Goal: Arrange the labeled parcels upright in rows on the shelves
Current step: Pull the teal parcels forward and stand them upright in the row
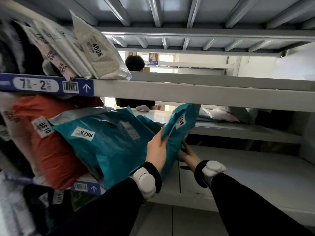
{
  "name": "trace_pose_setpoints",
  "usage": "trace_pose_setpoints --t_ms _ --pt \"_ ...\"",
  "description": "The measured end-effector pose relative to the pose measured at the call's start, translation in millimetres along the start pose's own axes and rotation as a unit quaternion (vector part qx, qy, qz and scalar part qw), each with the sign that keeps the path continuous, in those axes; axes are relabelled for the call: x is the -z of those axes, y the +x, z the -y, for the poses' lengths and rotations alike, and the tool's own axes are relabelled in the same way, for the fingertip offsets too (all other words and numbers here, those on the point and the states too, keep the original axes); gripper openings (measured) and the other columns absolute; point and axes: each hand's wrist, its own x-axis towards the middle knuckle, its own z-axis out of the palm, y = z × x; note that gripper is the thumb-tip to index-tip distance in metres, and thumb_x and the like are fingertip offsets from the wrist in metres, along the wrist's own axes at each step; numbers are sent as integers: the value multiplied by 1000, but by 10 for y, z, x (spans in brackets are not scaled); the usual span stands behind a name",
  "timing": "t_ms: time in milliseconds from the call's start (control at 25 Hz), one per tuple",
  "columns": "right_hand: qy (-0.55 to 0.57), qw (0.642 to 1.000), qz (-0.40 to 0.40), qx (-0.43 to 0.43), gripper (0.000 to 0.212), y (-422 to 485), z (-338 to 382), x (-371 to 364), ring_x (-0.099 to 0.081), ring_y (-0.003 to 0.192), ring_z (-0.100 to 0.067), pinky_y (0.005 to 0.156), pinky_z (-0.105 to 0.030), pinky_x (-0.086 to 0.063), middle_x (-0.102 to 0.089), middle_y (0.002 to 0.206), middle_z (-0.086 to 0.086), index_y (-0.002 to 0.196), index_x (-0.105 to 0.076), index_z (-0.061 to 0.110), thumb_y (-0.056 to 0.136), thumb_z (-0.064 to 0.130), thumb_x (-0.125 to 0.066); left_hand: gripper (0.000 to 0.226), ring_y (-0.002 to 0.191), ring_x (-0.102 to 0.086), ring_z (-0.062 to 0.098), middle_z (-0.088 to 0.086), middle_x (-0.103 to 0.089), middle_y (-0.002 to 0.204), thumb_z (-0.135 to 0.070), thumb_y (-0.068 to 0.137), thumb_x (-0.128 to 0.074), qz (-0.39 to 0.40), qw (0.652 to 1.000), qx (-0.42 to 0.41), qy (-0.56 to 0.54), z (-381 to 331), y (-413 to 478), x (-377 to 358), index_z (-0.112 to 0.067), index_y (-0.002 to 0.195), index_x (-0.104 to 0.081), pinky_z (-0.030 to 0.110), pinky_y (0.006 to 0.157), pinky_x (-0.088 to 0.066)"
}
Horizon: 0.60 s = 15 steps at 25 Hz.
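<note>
A teal parcel (180, 123) with a white number label stands tilted on the middle shelf (238, 167). My left hand (156, 150) grips its left edge. My right hand (189, 155) reaches in at its lower right side, fingers spread against the bag's base. To the left lies a bigger teal parcel (105, 143) labelled 9798, leaning against an orange parcel (44, 143) labelled 8810. On the upper shelf (187, 92) several white parcels lean in a row, the nearest one (100, 55) labelled 4606.
A blue shelf tag (46, 85) reads 7-2. A person (134, 63) stands behind the racks. More bags (225, 114) lie on a far shelf at the right. Dark parcels (51, 198) sit on the lowest level at the left.
</note>
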Motion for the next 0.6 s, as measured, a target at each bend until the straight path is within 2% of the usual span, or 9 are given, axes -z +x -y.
trace_pose_setpoints --t_ms 80,200,280,400,520,600 --pt "1 1000 6 10 82 22 8 -107 -41 132 -26 86 -42 -41 -30 153 11 142 -14 50 83 15 -57 38 116 -55 8 -3 -62 125 -7 97 -49 -20 1000 6 -10 19 27 103 -15 133 -55 8 97 -42" --pt "0 1000 19 17 90 49 44 -243 -38 133 -24 86 -41 -38 -27 154 11 142 -10 53 73 22 -60 39 107 -54 4 -9 -60 115 -6 97 -49 -42 999 14 -4 18 47 247 -15 134 -54 -6 80 -36" --pt "8 999 28 29 95 60 101 -317 -37 132 -23 87 -36 -35 -26 155 8 145 -9 46 69 19 -59 37 105 -56 5 -8 -62 112 -8 97 -49 -46 999 18 0 41 71 339 -16 133 -54 -5 79 -38" --pt "28 997 41 53 91 86 163 -443 -31 139 -25 94 -33 -33 -26 155 0 148 -8 36 78 5 -57 35 102 -57 6 -5 -63 111 -9 97 -49 -66 997 30 6 104 102 490 -15 130 -56 -3 78 -41" --pt "-5 997 48 62 98 142 164 -527 -34 138 -25 110 -40 -33 -28 154 0 148 -8 37 68 13 -60 31 97 -57 9 -3 -64 107 -9 97 -49 -81 996 36 26 151 107 601 -12 126 -58 -3 73 -40" --pt "-18 996 51 65 102 176 155 -575 -38 136 -24 113 -43 -34 -31 153 0 147 -9 38 61 18 -59 28 97 -58 12 -2 -64 106 -10 97 -48 -89 995 49 17 181 106 662 -11 123 -59 4 77 -43"
